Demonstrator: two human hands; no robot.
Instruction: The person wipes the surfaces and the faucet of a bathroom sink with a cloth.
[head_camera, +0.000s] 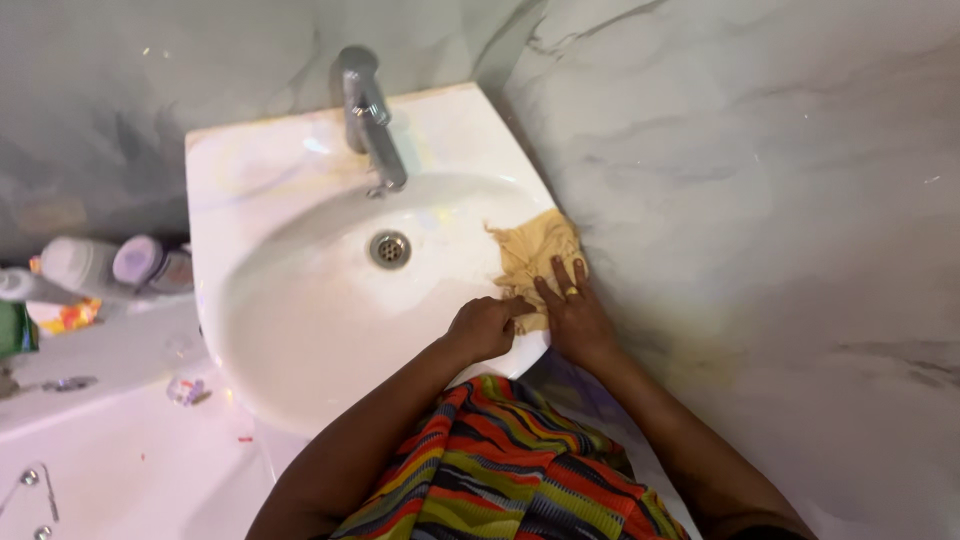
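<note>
Overhead, a glossy white washbasin (300, 330) fills the middle of the view, set against grey-veined marble walls (780, 200) that meet in a corner just behind it. A chrome tap (370, 115) stands at the far rim, and the round metal drain (390, 249) sits in the bowl below it. On the right rim lies a crumpled yellow cloth (535, 255). The right hand (575, 310), a ring on one finger, presses flat on the cloth's near part with fingers spread, not curled around it. The left hand (485, 328) is curled into a loose fist at the cloth's near left edge; whether it pinches the fabric cannot be told. To the left, a white ledge (110, 350) carries toppled bottles (100, 265), blurred and partly cut off by the frame. A striped, many-coloured garment (500, 470) covers the near edge of the basin and hides whatever lies under it.
</note>
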